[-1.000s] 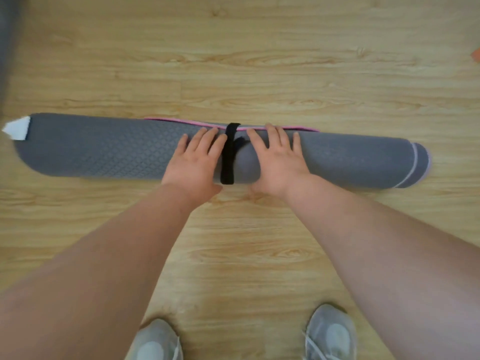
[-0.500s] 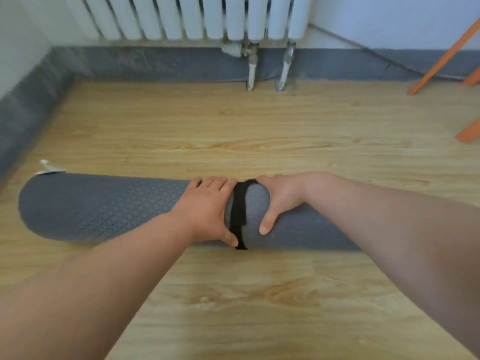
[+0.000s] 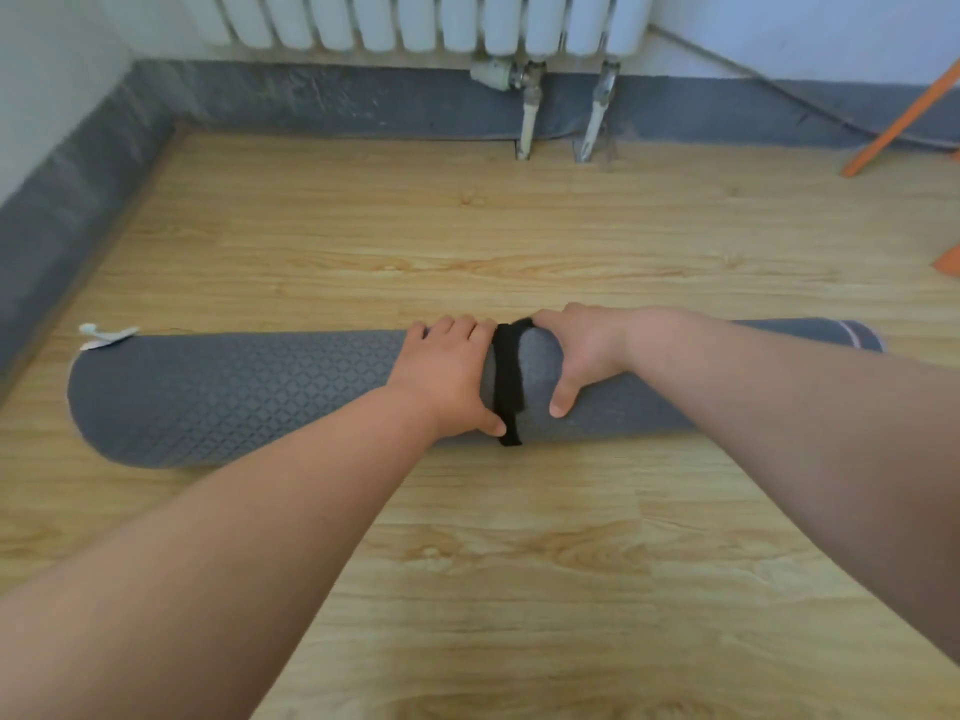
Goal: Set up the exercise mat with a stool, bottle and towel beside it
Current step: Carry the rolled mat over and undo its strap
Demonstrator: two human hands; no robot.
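A rolled grey exercise mat (image 3: 234,397) lies across the wooden floor, bound at its middle by a black strap (image 3: 508,381). My left hand (image 3: 452,374) grips the roll just left of the strap, thumb on the near side and fingers over the top. My right hand (image 3: 582,350) grips the roll just right of the strap, thumb pointing down the near side. The far side of the roll under both hands is hidden. No stool, bottle or towel is in view.
A white radiator (image 3: 426,18) with two pipes hangs on the far wall above a grey skirting (image 3: 311,101). Orange legs (image 3: 904,116) stand at the far right. A small white scrap (image 3: 106,335) lies by the mat's left end.
My view has lifted from looking straight down to looking ahead. Both hands went from lying flat on top of the roll to wrapping round it beside the strap.
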